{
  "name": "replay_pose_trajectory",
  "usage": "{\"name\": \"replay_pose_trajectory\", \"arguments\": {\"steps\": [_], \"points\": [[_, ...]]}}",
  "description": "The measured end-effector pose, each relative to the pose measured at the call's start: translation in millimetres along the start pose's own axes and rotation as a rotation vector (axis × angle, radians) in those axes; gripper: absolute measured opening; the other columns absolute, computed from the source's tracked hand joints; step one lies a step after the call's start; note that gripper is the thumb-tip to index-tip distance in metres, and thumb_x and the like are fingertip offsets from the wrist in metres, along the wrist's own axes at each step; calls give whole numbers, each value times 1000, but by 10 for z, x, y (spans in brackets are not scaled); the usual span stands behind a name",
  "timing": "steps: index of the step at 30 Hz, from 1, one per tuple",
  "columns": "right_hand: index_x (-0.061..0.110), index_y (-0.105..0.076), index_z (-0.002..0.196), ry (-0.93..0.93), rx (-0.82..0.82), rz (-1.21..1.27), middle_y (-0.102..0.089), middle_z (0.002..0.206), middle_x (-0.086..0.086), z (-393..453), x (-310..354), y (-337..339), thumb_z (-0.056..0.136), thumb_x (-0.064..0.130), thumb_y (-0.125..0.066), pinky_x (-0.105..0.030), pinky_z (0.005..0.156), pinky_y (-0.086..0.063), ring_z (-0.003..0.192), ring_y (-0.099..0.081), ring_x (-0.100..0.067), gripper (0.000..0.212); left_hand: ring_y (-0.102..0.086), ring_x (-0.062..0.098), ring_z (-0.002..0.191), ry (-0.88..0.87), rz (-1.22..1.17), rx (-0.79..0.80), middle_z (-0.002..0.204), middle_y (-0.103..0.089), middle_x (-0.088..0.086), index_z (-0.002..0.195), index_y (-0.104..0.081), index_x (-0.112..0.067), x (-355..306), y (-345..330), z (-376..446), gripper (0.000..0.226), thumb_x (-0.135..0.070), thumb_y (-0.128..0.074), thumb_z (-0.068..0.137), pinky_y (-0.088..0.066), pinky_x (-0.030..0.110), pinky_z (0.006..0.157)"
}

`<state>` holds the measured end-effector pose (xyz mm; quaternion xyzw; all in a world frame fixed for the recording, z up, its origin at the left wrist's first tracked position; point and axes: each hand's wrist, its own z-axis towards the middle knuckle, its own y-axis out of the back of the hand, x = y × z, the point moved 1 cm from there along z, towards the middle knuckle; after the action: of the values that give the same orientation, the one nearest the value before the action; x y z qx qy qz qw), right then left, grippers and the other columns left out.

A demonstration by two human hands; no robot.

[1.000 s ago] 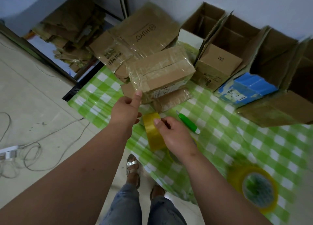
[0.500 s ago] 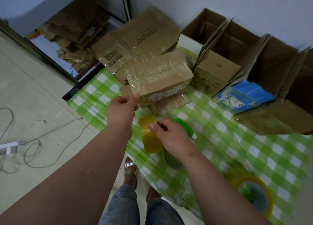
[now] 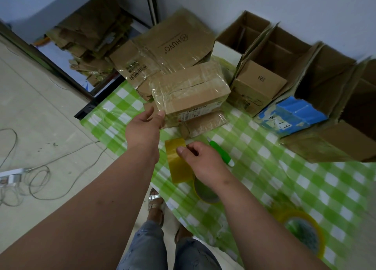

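Near table's (image 3: pixel 305 188) left edge, right hand (image 3: pixel 203 162) pinches tape strip (image 3: pixel 176 164); left hand (image 3: pixel 145 127) relaxed, fingertip touching taped box (image 3: pixel 191 90). Open carton (image 3: pixel 289 52) holds SM box (image 3: pixel 258 80); flat carton (image 3: pixel 177 44) reads HUYO.

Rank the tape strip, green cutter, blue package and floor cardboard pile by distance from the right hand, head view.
1. The tape strip, pinched by the right hand.
2. The green cutter, just to its right.
3. The blue package, far right among boxes.
4. The cardboard pile, far left, on the floor.
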<state>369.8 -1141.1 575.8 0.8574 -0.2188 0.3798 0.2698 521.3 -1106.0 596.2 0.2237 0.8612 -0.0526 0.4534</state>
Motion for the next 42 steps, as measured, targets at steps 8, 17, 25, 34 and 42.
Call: {"name": "replay_pose_trajectory", "arguments": {"steps": [8,17,25,34,42], "points": [[27,-59,86,58,-14,-42,-52,67,12,8,44,17,94,51,-56,-21,54,-34,60,-49,-2,25,-65,14,96,109,-60,82,107,-65,-5,105,-62,-21,193,201,-69,19,-37,-59,97,-54,33,76],[20,-59,77,64,-304,-150,-60,80,0,46,-17,239,99,36,-49,-30,62,-41,70,-56,-14,29,-65,11,85,134,48,254,90,-71,-2,78,-69,-16,306,183,-93,14,-8,-67,89,-49,26,67],[24,-51,132,-199,-336,-783,-47,132,-6,158,-489,497,93,26,-52,-43,98,-32,122,-44,-29,39,-67,4,68,171,-27,211,87,-72,-1,81,-72,-13,327,165,-106,12,-5,-68,88,-51,18,52],[26,-55,113,-86,-286,-870,-56,114,-2,231,-539,515,90,22,-54,-39,92,-29,111,-51,-25,23,-68,2,65,156,-10,176,78,-73,-6,76,-74,-16,370,165,-99,10,-16,-74,86,-52,21,55],[26,-42,112,13,-278,-202,-57,79,-2,101,-19,606,98,16,-46,-33,52,-42,63,-56,-18,18,-67,7,72,155,9,172,81,-73,-4,77,-73,-16,382,146,-89,11,-20,-74,87,-52,28,66]]}}
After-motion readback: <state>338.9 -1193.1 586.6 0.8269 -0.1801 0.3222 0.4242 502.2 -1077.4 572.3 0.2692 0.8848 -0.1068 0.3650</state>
